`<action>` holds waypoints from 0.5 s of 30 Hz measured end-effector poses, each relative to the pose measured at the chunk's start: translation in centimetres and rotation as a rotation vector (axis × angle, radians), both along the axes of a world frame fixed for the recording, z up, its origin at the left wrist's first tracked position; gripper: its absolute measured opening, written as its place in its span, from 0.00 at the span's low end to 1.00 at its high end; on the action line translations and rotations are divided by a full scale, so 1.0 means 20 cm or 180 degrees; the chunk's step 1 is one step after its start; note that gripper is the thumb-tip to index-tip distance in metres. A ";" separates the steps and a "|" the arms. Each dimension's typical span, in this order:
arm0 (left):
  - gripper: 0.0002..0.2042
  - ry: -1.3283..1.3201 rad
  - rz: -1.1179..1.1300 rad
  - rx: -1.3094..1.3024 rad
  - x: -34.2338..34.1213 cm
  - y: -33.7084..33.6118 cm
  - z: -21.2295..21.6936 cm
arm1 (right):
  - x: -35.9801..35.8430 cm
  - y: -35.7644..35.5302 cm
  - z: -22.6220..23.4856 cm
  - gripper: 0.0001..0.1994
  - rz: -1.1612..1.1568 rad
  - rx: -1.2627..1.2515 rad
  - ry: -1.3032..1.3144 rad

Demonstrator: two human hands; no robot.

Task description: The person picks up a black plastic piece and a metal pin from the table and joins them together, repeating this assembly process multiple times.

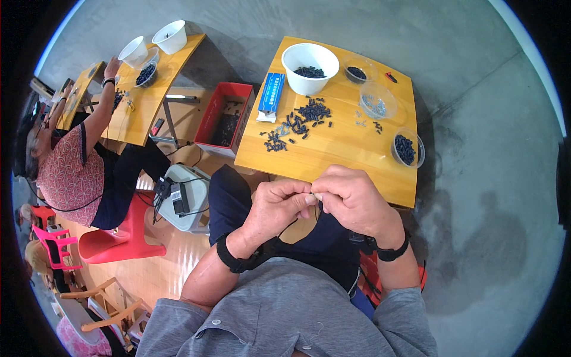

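Between both hands [314, 199], tiny part [313, 195], orientation unclear

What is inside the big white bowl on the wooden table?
The white bowl holds a layer of small dark pieces. Its near wall hides the lower part, so how deep they lie cannot be seen.

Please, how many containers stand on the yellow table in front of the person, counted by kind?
White bowl, holding small black parts: 1
Clear plastic cups: 3
Total: 4 containers on the yellow table.
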State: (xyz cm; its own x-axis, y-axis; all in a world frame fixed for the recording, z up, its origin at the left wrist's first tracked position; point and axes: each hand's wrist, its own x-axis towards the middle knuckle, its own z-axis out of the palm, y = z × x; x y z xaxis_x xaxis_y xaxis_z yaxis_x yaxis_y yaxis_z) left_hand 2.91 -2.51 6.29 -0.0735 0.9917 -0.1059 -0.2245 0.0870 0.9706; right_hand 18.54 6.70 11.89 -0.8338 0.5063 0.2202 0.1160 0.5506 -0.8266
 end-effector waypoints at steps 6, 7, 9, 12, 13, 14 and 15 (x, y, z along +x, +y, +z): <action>0.05 -0.0382 0.0094 -0.0036 0.00 0.01 0.02 | -0.01 -0.05 -0.03 0.04 -0.0847 -0.1552 0.0109; 0.05 -0.0352 0.0086 -0.0043 0.00 0.02 0.02 | -0.01 -0.05 -0.04 0.04 -0.0848 -0.1553 0.0107; 0.05 -0.0322 0.0077 -0.0053 0.00 0.02 0.02 | 0.00 -0.03 -0.07 0.04 -0.0583 -0.0527 0.0361; 0.05 -0.0375 0.0020 -0.0102 -0.01 0.03 0.01 | 0.01 -0.01 -0.10 0.05 -0.0454 -0.0256 0.0523; 0.05 -0.0356 -0.0012 -0.0086 -0.01 0.03 0.00 | 0.01 0.00 -0.10 0.05 -0.0450 -0.0264 0.0522; 0.05 -0.0337 -0.0043 -0.0071 -0.02 0.04 0.00 | 0.01 0.00 -0.10 0.05 -0.0422 -0.0173 0.0479; 0.05 -0.0340 -0.0047 -0.0071 -0.02 0.04 0.00 | 0.01 0.01 -0.09 0.05 -0.0403 -0.0072 0.0435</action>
State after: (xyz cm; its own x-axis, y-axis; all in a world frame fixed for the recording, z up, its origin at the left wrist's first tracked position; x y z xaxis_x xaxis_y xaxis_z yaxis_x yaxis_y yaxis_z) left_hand 2.59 -1.65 6.25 -0.0460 0.9898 -0.1345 -0.3252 0.1125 0.9389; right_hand 18.67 6.82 10.16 -0.7261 0.6115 0.3145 0.0691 0.5199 -0.8514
